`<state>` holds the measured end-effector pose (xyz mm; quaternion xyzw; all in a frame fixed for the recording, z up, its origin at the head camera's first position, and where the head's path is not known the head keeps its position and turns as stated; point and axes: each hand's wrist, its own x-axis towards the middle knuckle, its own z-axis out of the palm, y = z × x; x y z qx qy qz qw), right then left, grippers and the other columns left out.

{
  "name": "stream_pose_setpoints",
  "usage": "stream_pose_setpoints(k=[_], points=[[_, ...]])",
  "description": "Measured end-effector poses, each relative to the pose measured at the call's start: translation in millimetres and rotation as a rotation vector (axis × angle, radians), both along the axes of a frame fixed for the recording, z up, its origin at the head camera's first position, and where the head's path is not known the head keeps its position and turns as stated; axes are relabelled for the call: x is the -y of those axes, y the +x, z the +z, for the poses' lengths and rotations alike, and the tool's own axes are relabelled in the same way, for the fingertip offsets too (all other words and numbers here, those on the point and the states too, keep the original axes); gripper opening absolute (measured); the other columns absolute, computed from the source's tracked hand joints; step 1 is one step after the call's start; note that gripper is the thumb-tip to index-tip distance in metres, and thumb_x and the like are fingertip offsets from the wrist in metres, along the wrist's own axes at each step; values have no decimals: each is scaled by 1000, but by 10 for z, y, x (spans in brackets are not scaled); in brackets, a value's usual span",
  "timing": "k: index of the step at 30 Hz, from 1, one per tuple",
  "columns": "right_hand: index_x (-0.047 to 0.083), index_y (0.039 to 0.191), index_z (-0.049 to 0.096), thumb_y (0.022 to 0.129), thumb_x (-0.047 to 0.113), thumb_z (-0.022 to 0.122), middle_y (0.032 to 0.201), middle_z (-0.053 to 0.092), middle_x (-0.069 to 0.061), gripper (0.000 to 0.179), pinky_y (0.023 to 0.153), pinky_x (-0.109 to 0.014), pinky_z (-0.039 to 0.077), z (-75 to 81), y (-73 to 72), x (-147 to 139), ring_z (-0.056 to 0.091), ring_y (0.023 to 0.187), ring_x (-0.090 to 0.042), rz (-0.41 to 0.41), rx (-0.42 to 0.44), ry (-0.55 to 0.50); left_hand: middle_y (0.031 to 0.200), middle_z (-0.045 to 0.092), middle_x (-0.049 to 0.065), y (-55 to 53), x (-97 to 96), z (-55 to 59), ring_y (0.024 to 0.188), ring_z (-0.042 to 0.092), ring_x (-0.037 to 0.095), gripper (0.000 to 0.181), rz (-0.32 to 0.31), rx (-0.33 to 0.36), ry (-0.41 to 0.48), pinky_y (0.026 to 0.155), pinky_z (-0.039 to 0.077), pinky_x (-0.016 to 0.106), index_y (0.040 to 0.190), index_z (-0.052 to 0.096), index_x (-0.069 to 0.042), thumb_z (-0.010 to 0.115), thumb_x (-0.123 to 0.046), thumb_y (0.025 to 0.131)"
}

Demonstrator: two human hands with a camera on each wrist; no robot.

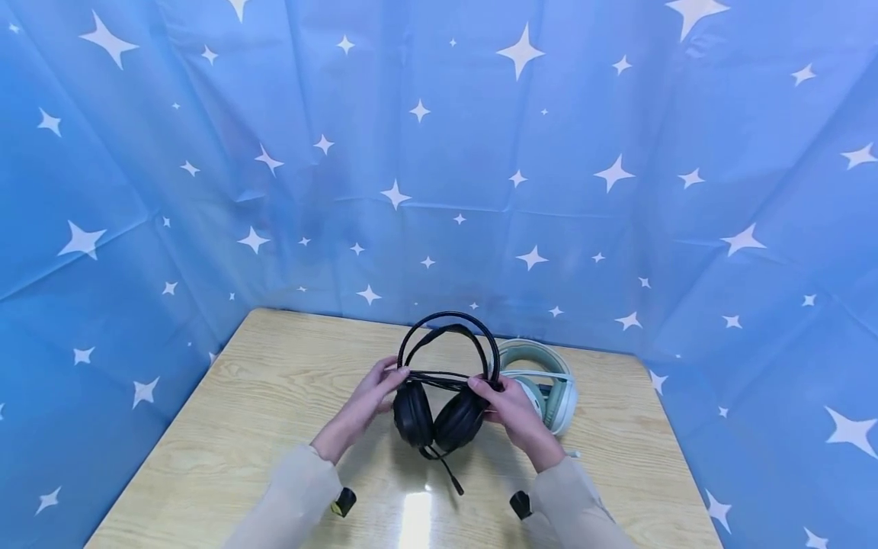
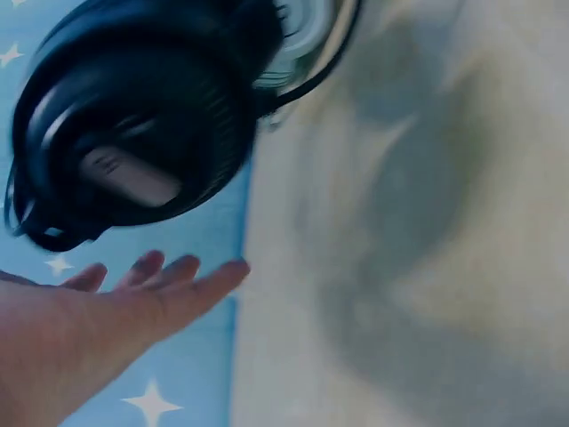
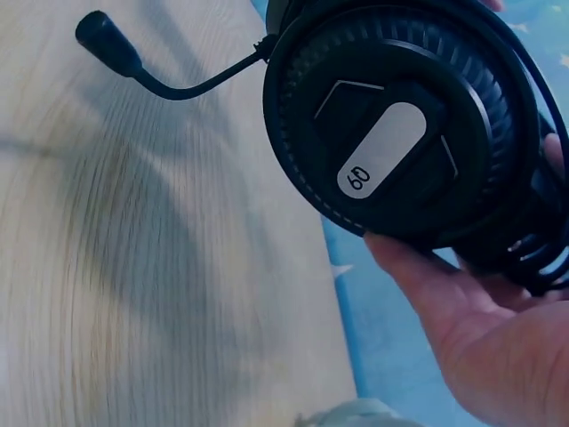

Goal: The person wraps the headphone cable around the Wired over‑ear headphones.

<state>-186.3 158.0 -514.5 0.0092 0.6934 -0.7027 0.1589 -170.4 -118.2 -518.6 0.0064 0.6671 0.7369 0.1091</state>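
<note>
A black over-ear headset [image 1: 461, 421] with a boom microphone [image 3: 108, 44] is held up over the table, its cable wound across the headband [image 1: 449, 314]. My right hand [image 1: 516, 412] grips it beside the right-hand ear cup [image 3: 391, 133], thumb in front and fingers behind. At the other side, my left hand [image 1: 366, 400] is close to the band and cable. In the left wrist view the fingers [image 2: 200, 289] look extended below the blurred ear cup [image 2: 133, 116], with a gap between; contact at the band cannot be made out there.
Behind my right hand, a white and green headset [image 1: 565, 396] lies on the wooden table [image 1: 274, 366]. A blue curtain [image 1: 453, 152] with white stars hangs around the table's back and sides. Small black objects [image 1: 521, 505] sit at both wrists.
</note>
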Motion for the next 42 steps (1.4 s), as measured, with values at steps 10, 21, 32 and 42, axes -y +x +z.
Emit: stream_pose_setpoints(k=[10, 21, 32, 42], points=[[-2, 130, 53, 95, 43, 72, 101, 72, -8, 59, 83, -40, 59, -193, -233, 169, 72, 85, -19, 0, 116, 11, 128, 60, 24, -2, -204, -348, 102, 64, 24, 70, 133, 81, 106, 89, 54, 39, 154, 34, -3, 64, -36, 100], [-3, 130, 58, 92, 56, 70, 109, 68, -12, 71, 89, -44, 57, -391, -409, 439, 70, 92, -25, -3, 177, 156, 135, 49, 23, -60, -255, -537, 128, 44, 34, 68, 409, 167, -32, 112, 31, 45, 140, 37, 3, 50, -52, 101], [-8, 137, 54, 90, 63, 65, 137, 58, -28, 86, 111, -52, 41, -569, -582, 600, 54, 128, -42, -165, 139, 376, 154, 33, 36, -73, -215, -673, 134, 48, 38, 76, 337, 79, 127, 114, 35, 43, 155, 15, 8, 57, -17, 97], [-13, 137, 53, 102, 54, 51, 139, 56, -29, 76, 115, -51, 37, -612, -690, 592, 51, 132, -41, -118, 89, 420, 142, 48, 33, -163, -241, -797, 130, 51, 39, 64, 339, 17, -13, 107, 42, 41, 146, 28, 9, 63, -17, 98]])
